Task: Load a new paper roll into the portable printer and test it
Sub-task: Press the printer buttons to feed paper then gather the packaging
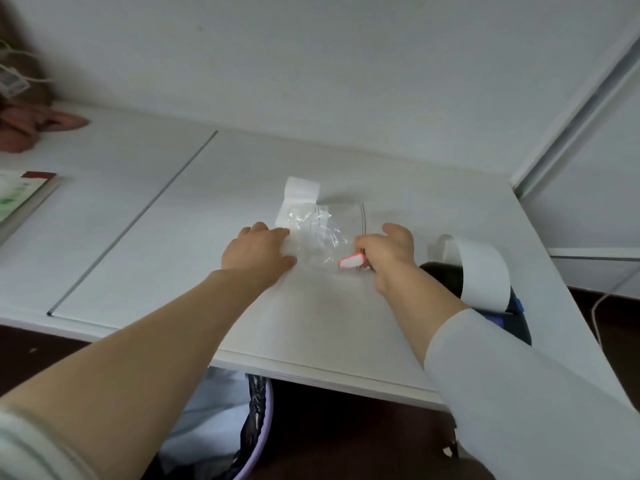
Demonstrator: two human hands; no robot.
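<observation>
1. A book (20,199) lay at the far left edge of the desk (156,220), well apart from the work.
2. The left hand (258,252) rested on the left edge of a clear bag (318,237), thumb against the film. Its fingers were hidden past the knuckles, so I could not tell whether they pinched or only pressed.
3. The bag lay flat mid-desk between the two hands, with a white slip (299,199) folded at its far left corner. It looked thin, crinkly, slippery and almost weightless. It would likely slide if pushed, so an edge was the place to hold it.
4. The right hand (388,254) had its fingers curled together, pinching the bag's right edge just beside a red-rimmed tab (351,262).
5. The dark printer (516,327) sat at the desk's near right corner, just right of the right wrist. A paper strip (481,268) curled up out of it, touching neither hand. The paper looked light and easily creased. It seemed already fed through, and was best taken by its free end.
</observation>
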